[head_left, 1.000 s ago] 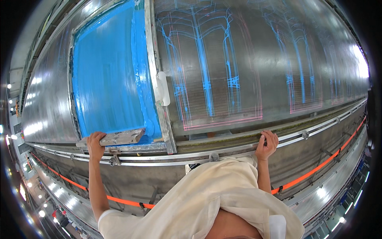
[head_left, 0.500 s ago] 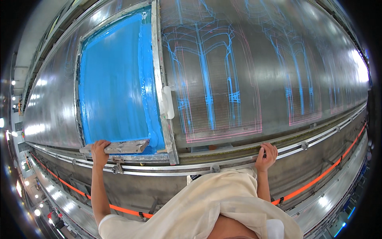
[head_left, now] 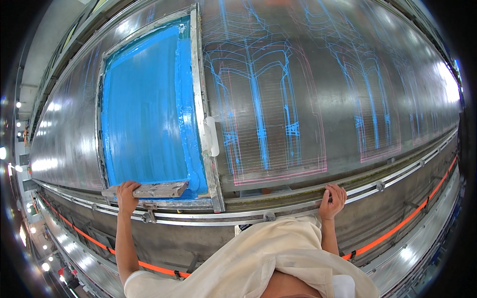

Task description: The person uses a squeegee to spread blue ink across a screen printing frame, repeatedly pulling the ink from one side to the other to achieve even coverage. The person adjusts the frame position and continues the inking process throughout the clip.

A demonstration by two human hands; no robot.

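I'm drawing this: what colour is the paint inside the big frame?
Bright blue: the paint inside the screen-printing frame shows best in the head view.

Bright blue paint (head_left: 144,119) here, streaked lengthwise in lighter and darker bands, and look at that pale grey frame (head_left: 199,89), blotched with darker smudges! The bar (head_left: 161,189) is mottled grey, the handle (head_left: 212,138) plain white. On the dark grey table (head_left: 343,141), vivid blue lines (head_left: 261,134) branch like trees, with thin pink outlines (head_left: 280,179). Cream shirt (head_left: 298,238), bright orange strip (head_left: 397,223)!
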